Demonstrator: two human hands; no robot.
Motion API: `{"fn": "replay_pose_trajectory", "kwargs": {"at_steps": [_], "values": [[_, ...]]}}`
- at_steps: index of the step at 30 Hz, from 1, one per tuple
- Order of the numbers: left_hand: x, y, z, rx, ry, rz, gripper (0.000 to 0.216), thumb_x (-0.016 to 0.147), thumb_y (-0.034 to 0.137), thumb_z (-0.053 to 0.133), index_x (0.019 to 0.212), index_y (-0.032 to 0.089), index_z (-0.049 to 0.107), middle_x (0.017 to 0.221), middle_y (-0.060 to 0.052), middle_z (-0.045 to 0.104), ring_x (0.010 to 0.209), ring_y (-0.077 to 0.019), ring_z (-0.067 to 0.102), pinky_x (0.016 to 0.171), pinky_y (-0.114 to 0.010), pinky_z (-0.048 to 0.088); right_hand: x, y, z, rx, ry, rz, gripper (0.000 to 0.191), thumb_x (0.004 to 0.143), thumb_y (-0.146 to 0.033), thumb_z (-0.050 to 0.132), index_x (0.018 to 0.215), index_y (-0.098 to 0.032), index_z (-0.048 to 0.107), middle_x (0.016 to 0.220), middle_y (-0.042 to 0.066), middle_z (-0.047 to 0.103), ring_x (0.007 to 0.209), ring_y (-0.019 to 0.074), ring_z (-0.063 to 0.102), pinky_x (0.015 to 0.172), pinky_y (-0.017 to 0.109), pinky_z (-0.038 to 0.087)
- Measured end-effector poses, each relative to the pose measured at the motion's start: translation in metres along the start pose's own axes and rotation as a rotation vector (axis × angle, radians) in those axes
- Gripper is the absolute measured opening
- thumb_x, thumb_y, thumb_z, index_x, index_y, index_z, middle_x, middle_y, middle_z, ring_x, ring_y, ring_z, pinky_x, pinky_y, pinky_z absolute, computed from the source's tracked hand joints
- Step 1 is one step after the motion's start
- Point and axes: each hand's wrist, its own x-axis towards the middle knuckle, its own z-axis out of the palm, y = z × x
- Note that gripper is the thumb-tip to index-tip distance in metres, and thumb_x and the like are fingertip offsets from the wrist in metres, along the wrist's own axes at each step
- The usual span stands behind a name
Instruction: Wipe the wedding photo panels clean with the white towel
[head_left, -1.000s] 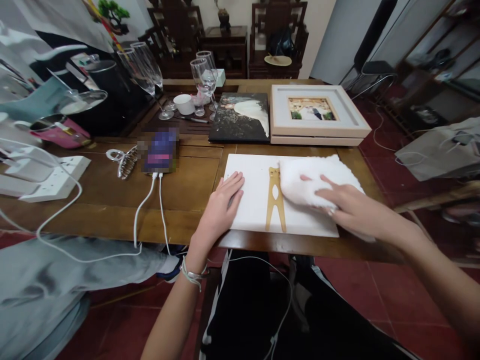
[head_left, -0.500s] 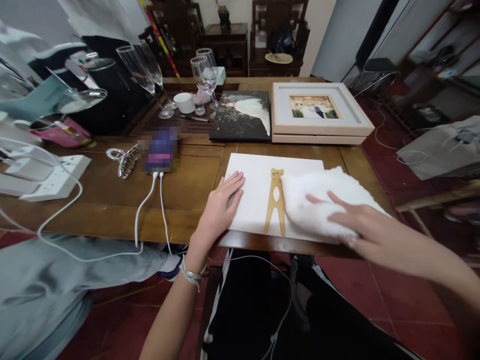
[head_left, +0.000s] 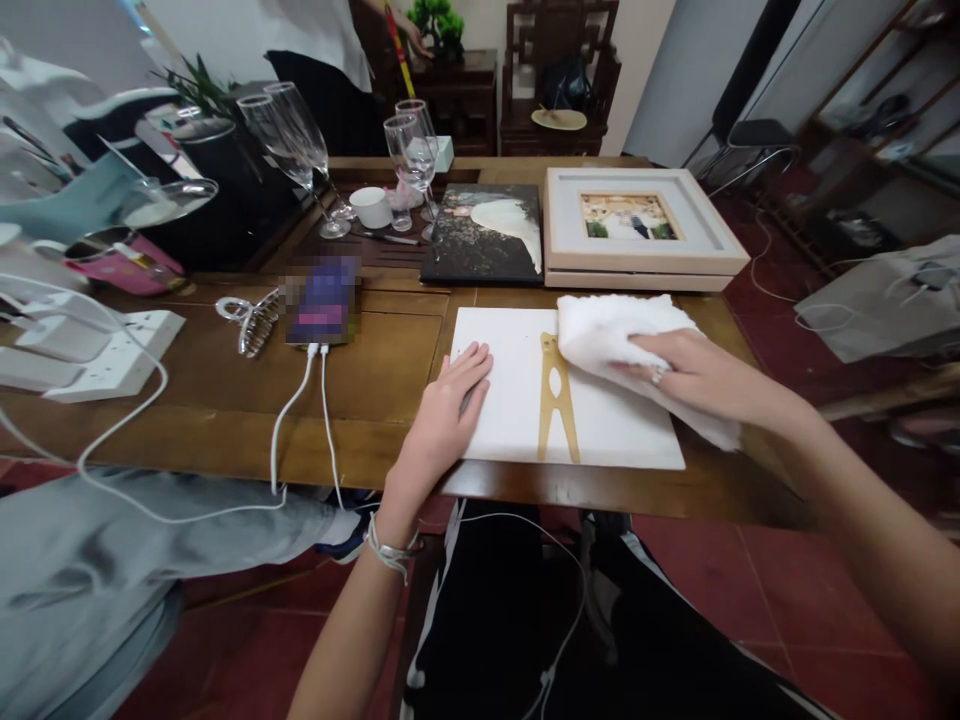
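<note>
A white flat board [head_left: 510, 410] lies at the table's near edge, with a tan wooden stand piece [head_left: 556, 398] on its middle. My left hand [head_left: 444, 415] rests flat on the board's left edge, fingers stretched out. My right hand [head_left: 694, 375] presses a white cloth [head_left: 600, 332] onto the board's upper right part, fingers laid over the cloth.
Behind the board stand a light wooden picture frame [head_left: 637, 225] and a dark photo canvas [head_left: 486, 235]. A phone [head_left: 324, 298] on charging cables, a hair clip [head_left: 251, 320], a power strip [head_left: 112, 350] and wine glasses [head_left: 300, 145] fill the left. A person stands at the far end.
My right hand has slid the cloth from the board's lower right up toward its far right corner. The left hand has stayed put.
</note>
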Motion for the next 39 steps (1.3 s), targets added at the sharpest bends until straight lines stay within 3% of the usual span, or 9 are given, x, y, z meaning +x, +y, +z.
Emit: {"fn": "replay_pose_trajectory", "kwargs": {"at_steps": [3,6,9,11,15,21,27,35,39], "values": [[0.000,-0.001,-0.001,-0.011,0.000,-0.004,0.034,0.093,0.020,0.048,0.124,0.019,0.062,0.135,-0.012,0.058,0.133,-0.0257,0.047,0.115,-0.058,0.028,0.025,-0.009,0.011,0.073,0.165,0.005,0.026,0.090,-0.025,0.039,0.086,-0.020,0.064,0.088,0.006,0.069,0.085,0.0258,0.063,0.084,0.043,0.047],[-0.001,-0.002,0.000,-0.017,0.002,-0.009,0.034,0.093,0.019,0.049,0.124,0.020,0.062,0.135,-0.011,0.058,0.133,-0.0252,0.047,0.115,-0.058,0.028,0.024,-0.029,0.033,0.082,0.285,-0.018,0.026,0.089,-0.018,0.039,0.094,-0.019,0.064,0.107,0.007,0.070,0.108,0.0290,0.061,0.103,0.054,0.036],[-0.001,-0.001,0.000,0.003,0.001,-0.011,0.034,0.093,0.019,0.049,0.125,0.018,0.062,0.136,-0.012,0.057,0.133,-0.0253,0.047,0.115,-0.057,0.029,-0.001,-0.057,0.054,0.026,0.217,-0.169,0.034,0.077,-0.007,0.044,0.102,-0.014,0.066,0.135,0.015,0.057,0.137,0.0336,0.036,0.111,0.063,0.022],[-0.001,0.000,-0.001,0.033,-0.011,-0.012,0.035,0.093,0.019,0.047,0.125,0.015,0.061,0.137,-0.014,0.056,0.134,-0.0251,0.046,0.115,-0.056,0.029,-0.023,-0.077,0.061,0.021,0.112,-0.305,0.037,0.069,-0.005,0.048,0.099,-0.015,0.068,0.143,0.016,0.048,0.142,0.0361,0.024,0.111,0.067,0.017],[0.000,0.002,-0.003,0.080,-0.061,0.000,0.037,0.093,0.014,0.042,0.126,0.014,0.060,0.139,-0.013,0.054,0.136,-0.0233,0.044,0.116,-0.053,0.029,-0.043,-0.099,0.062,0.036,-0.043,-0.445,0.034,0.064,-0.007,0.054,0.092,-0.017,0.071,0.146,0.014,0.046,0.142,0.0380,0.023,0.111,0.069,0.014],[0.000,0.001,-0.002,0.057,-0.043,-0.013,0.036,0.094,0.018,0.045,0.127,0.016,0.059,0.138,-0.012,0.055,0.135,-0.0224,0.044,0.117,-0.053,0.028,0.010,-0.064,0.050,-0.056,0.046,-0.318,0.045,0.071,-0.005,0.053,0.114,-0.013,0.065,0.142,0.019,0.049,0.139,0.0321,0.033,0.113,0.061,0.022],[-0.001,0.002,-0.001,0.046,-0.026,-0.009,0.035,0.094,0.018,0.046,0.126,0.014,0.061,0.137,-0.013,0.056,0.134,-0.0228,0.046,0.117,-0.052,0.029,0.057,-0.036,0.042,-0.109,0.147,-0.226,0.038,0.078,-0.005,0.047,0.111,-0.011,0.065,0.138,0.019,0.052,0.139,0.0324,0.033,0.112,0.060,0.025],[-0.002,0.000,-0.001,0.064,-0.011,0.003,0.037,0.094,0.018,0.044,0.129,0.013,0.057,0.139,-0.014,0.054,0.134,-0.0232,0.046,0.116,-0.053,0.030,-0.022,-0.095,0.050,-0.072,-0.077,-0.351,0.037,0.070,-0.008,0.054,0.102,-0.015,0.070,0.145,0.015,0.046,0.142,0.0370,0.022,0.112,0.067,0.014],[-0.002,0.000,0.000,0.074,-0.014,0.033,0.038,0.094,0.015,0.040,0.128,0.015,0.058,0.139,-0.013,0.054,0.134,-0.0228,0.046,0.116,-0.053,0.030,-0.044,-0.112,0.043,0.023,-0.155,-0.331,0.039,0.070,-0.009,0.052,0.103,-0.019,0.069,0.142,0.010,0.052,0.141,0.0298,0.030,0.115,0.058,0.020]]}}
